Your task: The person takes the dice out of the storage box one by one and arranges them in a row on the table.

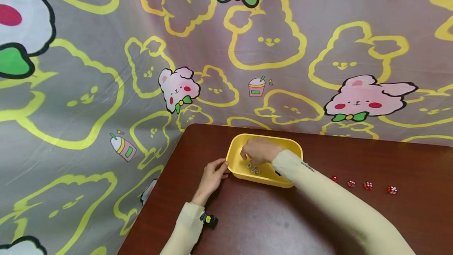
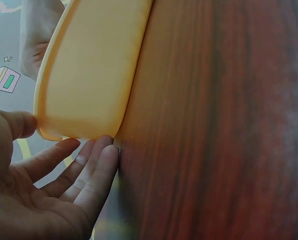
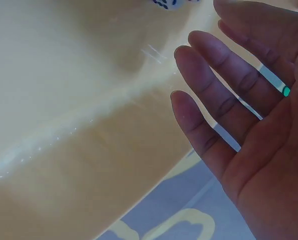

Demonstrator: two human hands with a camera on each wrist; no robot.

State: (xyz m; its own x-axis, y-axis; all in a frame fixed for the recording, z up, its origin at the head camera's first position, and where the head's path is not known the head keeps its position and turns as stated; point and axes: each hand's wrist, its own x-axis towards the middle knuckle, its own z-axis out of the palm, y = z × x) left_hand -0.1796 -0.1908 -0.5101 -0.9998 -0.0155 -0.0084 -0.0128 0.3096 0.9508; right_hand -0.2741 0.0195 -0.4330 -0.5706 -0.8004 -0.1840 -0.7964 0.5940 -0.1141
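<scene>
A yellow plastic container (image 1: 240, 176) stands near the far side of the table. My left hand (image 1: 212, 174) holds its left front corner, thumb at the rim and fingertips against the end wall; the left wrist view shows these fingers (image 2: 96, 185) close up. Inside, several small white dice (image 1: 255, 169) lie together on the floor. My right hand (image 1: 261, 150) reaches into the container above and behind these dice, fingers pointing down. In the right wrist view its fingers (image 3: 204, 75) are loosely bent with nothing between them, close to a die (image 3: 169, 4) at the top edge.
Several red dice (image 1: 368, 185) form a loose row on the dark brown table (image 1: 255, 215), right of the container and beyond my right forearm. A patterned cloth (image 1: 283, 78) hangs behind the table and along its left side. Each wrist wears a small black device (image 1: 209, 220).
</scene>
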